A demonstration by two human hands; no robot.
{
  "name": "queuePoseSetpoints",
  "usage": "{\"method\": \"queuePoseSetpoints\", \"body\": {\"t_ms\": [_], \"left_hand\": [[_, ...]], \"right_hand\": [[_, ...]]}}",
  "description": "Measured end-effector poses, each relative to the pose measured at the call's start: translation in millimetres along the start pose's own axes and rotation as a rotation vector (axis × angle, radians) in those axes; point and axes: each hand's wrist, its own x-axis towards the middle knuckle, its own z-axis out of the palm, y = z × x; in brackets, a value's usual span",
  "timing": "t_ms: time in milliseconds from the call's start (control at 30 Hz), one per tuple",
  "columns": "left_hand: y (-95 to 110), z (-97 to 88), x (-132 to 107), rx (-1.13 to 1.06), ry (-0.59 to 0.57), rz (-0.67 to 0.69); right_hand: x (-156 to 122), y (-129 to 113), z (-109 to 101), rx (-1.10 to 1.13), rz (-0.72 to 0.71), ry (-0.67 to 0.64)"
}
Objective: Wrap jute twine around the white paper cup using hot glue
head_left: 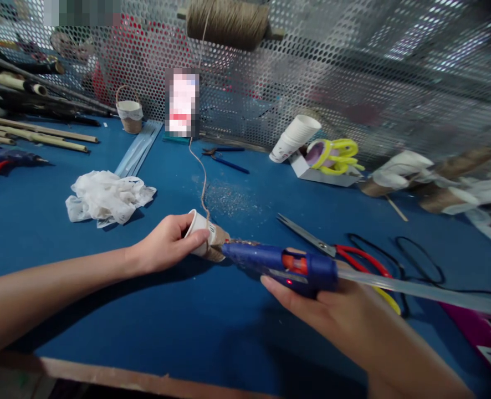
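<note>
Frame centre: left hand (164, 242) grips paper cup (195, 226), twine (219, 237) covering base end, rim end bare; right hand (332, 310) grasps glue gun (262, 260).

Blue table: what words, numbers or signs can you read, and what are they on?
None are readable.
Blue plastic glue gun: label blurred.
Held white paper cup: print too small.
Stacked white paper cups: print too small.
Purple flat object: white patch, blurred.
Pinkish upright screen: pixelated.
</note>
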Motion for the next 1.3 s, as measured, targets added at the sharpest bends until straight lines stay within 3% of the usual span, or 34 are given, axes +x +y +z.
{"method": "queuePoseSetpoints", "body": {"t_ms": [233, 500, 933, 1067, 1300], "left_hand": [[-1, -0.6, -6, 0.065, 0.006, 0.108], [0, -1.3, -7, 0.137, 0.006, 0.163], [-3, -2.8, -9, 0.154, -0.047, 0.217], [-3, -3.2, -10, 0.159, -0.051, 0.231], [-4, -3.7, -9, 0.164, -0.046, 0.244]], "right_hand": [[-2, 2, -4, 0.039, 0.073, 0.010], [-4, 6, -2, 0.006, 0.061, 0.027], [-5, 14, -6, -0.069, 0.109, -0.052], [-5, 16, -6, -0.088, 0.027, -0.083], [-12, 24, 2, -0.269, -0.254, 0.065]]}}
